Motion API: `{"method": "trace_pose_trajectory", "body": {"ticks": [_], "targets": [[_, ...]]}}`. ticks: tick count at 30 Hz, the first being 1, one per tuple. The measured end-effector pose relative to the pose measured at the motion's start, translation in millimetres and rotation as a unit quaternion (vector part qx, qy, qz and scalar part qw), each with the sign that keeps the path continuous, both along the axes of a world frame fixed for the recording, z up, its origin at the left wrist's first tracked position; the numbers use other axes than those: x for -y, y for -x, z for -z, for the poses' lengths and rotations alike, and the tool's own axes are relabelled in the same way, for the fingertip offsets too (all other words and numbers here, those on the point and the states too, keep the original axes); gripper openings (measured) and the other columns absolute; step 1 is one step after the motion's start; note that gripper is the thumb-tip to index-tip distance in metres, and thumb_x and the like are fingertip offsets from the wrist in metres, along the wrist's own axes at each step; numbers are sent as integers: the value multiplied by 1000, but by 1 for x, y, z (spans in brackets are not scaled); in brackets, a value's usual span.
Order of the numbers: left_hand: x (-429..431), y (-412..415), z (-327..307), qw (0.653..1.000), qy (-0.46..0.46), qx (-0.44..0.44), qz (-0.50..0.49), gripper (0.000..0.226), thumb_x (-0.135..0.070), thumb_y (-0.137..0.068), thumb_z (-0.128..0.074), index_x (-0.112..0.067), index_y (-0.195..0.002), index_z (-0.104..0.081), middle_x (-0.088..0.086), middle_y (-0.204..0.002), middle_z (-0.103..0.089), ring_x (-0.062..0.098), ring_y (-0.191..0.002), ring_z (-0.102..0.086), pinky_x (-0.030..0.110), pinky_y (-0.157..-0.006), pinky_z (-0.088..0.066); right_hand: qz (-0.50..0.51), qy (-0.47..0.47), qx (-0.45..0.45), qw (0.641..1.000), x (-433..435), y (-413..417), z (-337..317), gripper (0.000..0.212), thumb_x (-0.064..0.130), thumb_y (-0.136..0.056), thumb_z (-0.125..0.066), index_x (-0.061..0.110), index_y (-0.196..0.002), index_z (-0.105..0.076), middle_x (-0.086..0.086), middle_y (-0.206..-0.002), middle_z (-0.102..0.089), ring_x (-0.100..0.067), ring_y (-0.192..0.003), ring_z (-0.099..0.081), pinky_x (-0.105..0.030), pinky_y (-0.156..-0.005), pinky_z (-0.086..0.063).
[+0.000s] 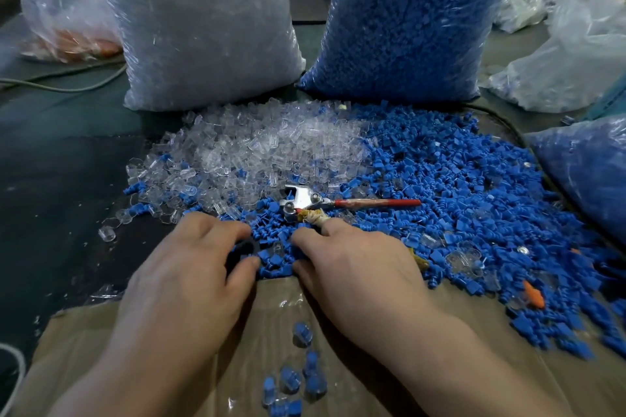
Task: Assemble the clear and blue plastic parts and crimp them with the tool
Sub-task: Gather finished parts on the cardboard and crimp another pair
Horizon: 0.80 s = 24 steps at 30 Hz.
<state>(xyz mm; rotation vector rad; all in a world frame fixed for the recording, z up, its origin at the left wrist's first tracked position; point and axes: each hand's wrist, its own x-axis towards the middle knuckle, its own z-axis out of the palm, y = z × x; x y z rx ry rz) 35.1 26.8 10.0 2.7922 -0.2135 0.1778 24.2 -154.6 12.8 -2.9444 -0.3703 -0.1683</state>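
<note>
A heap of clear plastic caps (257,149) lies beside a wider heap of blue plastic plugs (457,186) on the dark table. The crimping tool (301,201) lies on the blue heap, its metal head to the left and one red handle pointing right. Its other, tape-wrapped handle runs under my right hand (355,267) and shows again past the palm; that hand's fingers curl down into the blue plugs. My left hand (189,267) has curled fingers and thumb at the heap's near edge; whether it holds a piece is hidden. Several assembled clear-and-blue pieces (305,372) lie on the cardboard (277,301).
A big bag of clear caps (203,27) and a big bag of blue plugs (406,17) stand upright behind the heaps. More plastic bags sit at the far left (64,17) and right (582,54). A cable (67,86) crosses the table at left.
</note>
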Motion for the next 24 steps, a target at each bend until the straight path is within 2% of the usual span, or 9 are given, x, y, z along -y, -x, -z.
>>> {"method": "trace_pose_trajectory", "body": {"ticks": [4, 9, 14, 17, 20, 24], "targets": [[9, -3, 4, 999, 14, 8, 32, 33, -51, -89, -53, -40, -114, -71, -19, -99, -53, 8, -90, -52, 29, -72, -42, -10, 13, -24, 1000, -2, 0, -1, 12, 29, -99, -48, 31, -111, -47, 5, -81, -34, -19, -54, -28, -30, -43, -12], [16, -4, 3, 1000, -4, 17, 25, 42, -58, -86, -44, -40, -113, -72, -17, -92, -56, 10, -87, -55, 27, -67, -36, -2, 0, -23, 1000, -3, -1, -4, 6, 25, -99, -48, 26, -100, -42, 5, -86, -44, -22, -61, -35, -31, -43, -14], [27, -6, -3, 1000, -24, 5, 0, 19, -53, -90, -58, -42, -101, -69, -17, -90, -56, 9, -86, -56, 26, -62, -37, -2, -11, -18, 1000, -3, -1, -3, 25, 23, -98, -50, 28, -89, -27, 7, -78, -30, -20, -58, -29, -31, -43, -13], [34, -13, -7, 999, -30, -25, -22, 17, -55, -88, -59, -38, -86, -61, -17, -85, -53, 5, -79, -53, 26, -58, -40, 1, -21, -26, 999, -2, -1, -4, 23, 24, -97, -50, 29, -88, -29, 7, -73, -26, -16, -53, -22, -31, -44, -13], [39, -15, -6, 999, -22, -25, -38, 14, -49, -88, -59, -36, -82, -57, -15, -84, -53, 4, -74, -53, 26, -57, -42, 7, -24, -29, 999, -2, -1, -4, 16, 23, -97, -49, 28, -89, -37, 6, -76, -29, -20, -56, -28, -31, -44, -13], [35, -10, -3, 992, 105, -9, -62, 6, -39, -87, -62, -39, -81, -61, -16, -78, -62, 1, -69, -57, 25, -57, -42, 3, -24, -20, 1000, -1, -3, -5, 1, 25, -96, -51, 26, -97, -50, 6, -76, -32, -20, -57, -26, -29, -44, -12]]}}
